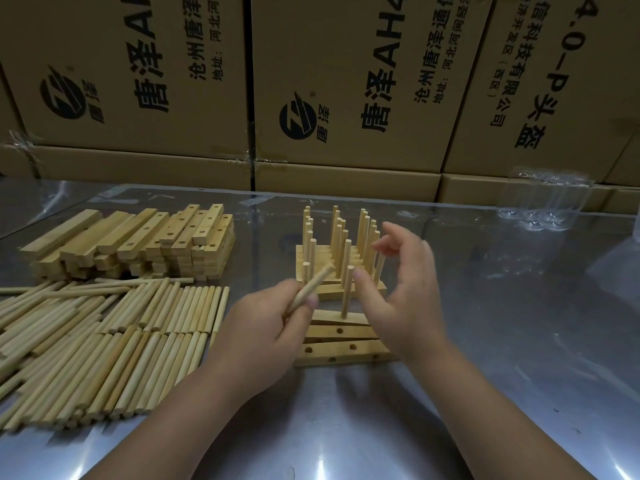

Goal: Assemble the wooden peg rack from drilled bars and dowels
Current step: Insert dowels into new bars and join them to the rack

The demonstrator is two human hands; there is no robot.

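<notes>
The left hand [263, 327] pinches 1 dowel [311, 287] between thumb and fingers, tilted up toward the rack [341, 258] of upright pegs. The right hand [405, 292] is spread, holding nothing, just beside a lone peg [347, 292] standing in the top bar [341, 319] of 3 stacked bars. On the left of the metal table [485, 341] lie spare dowels [104, 348] – and behind them drilled bars [138, 242]; cartons [346, 81] stand at the back
</notes>
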